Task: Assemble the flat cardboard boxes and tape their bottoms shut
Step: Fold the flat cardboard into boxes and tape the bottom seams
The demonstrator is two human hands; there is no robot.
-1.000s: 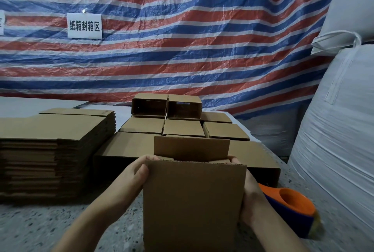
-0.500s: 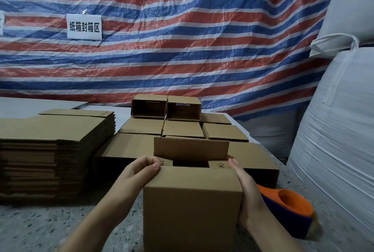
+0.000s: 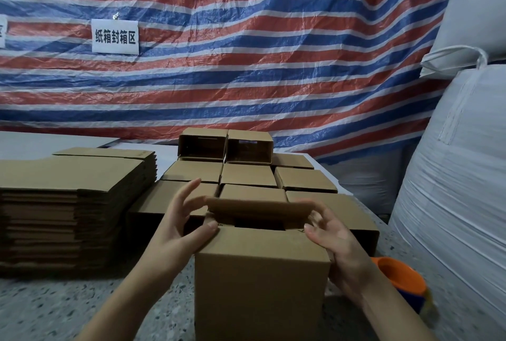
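Note:
A small brown cardboard box (image 3: 260,286) stands upright on the speckled table (image 3: 54,310), close in front of me. Its near flap is folded flat across the top. The far flap (image 3: 257,208) leans inward over the opening. My left hand (image 3: 180,225) is at the box's top left corner, thumb pressing the near flap, fingers spread toward the far flap. My right hand (image 3: 331,236) is at the top right corner, its fingers curled over the far flap's right end and its thumb on the near flap.
A tall stack of flat boxes (image 3: 68,203) fills the left. Several assembled boxes (image 3: 246,175) stand in rows behind. An orange and blue tape dispenser (image 3: 402,283) lies right of my right wrist. White bulk bags (image 3: 451,203) rise at the right, and a striped tarp (image 3: 246,66) hangs behind.
The near flap, upright a second ago, has been folded down flat. Both hands have moved from the box's sides up to the far flap, which now tilts inward.

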